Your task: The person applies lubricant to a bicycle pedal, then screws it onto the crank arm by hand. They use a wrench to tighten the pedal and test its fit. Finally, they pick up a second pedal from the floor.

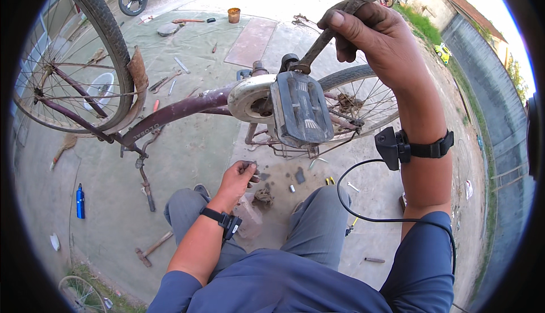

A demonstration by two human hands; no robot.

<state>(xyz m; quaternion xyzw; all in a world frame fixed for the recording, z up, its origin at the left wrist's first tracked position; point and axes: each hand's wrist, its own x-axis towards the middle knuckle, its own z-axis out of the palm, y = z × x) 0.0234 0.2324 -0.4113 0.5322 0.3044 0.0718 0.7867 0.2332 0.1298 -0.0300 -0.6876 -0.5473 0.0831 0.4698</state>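
A purple bicycle frame [184, 105] stands before me, with a white chain guard [244, 97] and a black pedal [302, 110] at its middle. My right hand [372, 37] is raised and closed round a worn wrench [318, 49]. The wrench slants down so that its lower end meets the crank end next to the pedal; its open jaw sticks up past my fingers. Lower down, in front of my knees, my left hand [239, 178] is apart from the bicycle. Its fingers are pinched together on something small and dark that I cannot make out.
A spoked wheel [74, 57] rises at left; the other wheel [363, 94] is behind the pedal. On the ground lie a hammer [152, 249], a blue bottle [80, 201], a brush [62, 151] and a dirty rag [263, 197]. A brown can [233, 16] stands farther off.
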